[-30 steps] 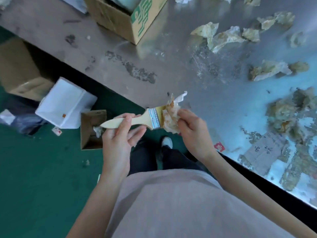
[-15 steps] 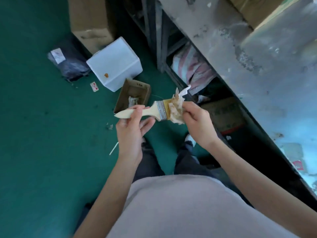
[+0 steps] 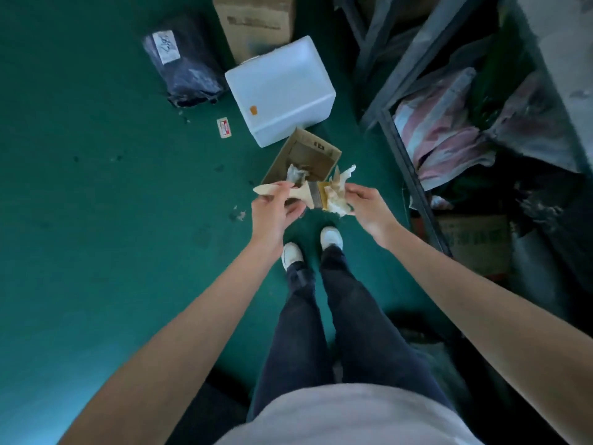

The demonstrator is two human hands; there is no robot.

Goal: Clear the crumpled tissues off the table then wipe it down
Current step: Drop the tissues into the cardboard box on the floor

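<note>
My left hand (image 3: 274, 211) grips the pale wooden handle of a flat paintbrush (image 3: 300, 191), held level above the green floor. A stained, crumpled tissue (image 3: 337, 194) sits against the brush's bristles, and my right hand (image 3: 369, 207) pinches it there. Just beyond the brush, a small open cardboard box (image 3: 316, 157) stands on the floor with a crumpled tissue (image 3: 296, 175) inside it. Only a sliver of the grey table (image 3: 568, 40) shows at the top right corner.
A white foam box (image 3: 279, 88) stands behind the small box, with a tall cardboard carton (image 3: 256, 24) and a dark plastic bag (image 3: 183, 59) beyond. A metal frame (image 3: 404, 162) under the table holds striped bags (image 3: 439, 130) and a carton (image 3: 475, 242). My shoes (image 3: 330, 237) stand below my hands.
The view has swung from the tabletop down to the floor. Both hands, still holding brush and tissue, have moved off the table edge to just above the small cardboard box.
</note>
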